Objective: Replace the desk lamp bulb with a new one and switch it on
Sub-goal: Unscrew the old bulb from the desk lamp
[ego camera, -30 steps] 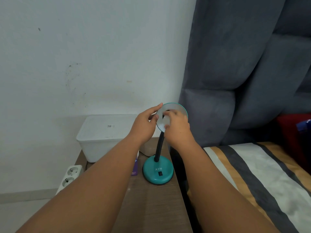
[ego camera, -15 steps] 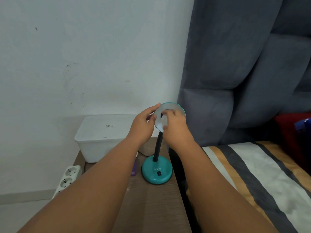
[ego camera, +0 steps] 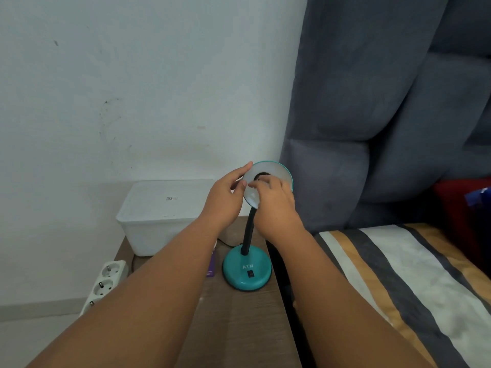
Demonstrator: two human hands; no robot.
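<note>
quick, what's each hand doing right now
Left hand: closed on the rim of the lamp shade, steadying it.
Right hand: fingers reach into the shade; whether they grip a bulb cannot be told.

White capital letters reading "ATN" are showing on the top of the desk lamp's teal base [ego camera: 247, 272], just above its small black rocker switch [ego camera: 250, 274]. A small dark printed label [ego camera: 172, 198], perhaps a barcode, is sitting on the lid of the white plastic box [ego camera: 162, 216], but it is proving too small and blurred to read.
</note>
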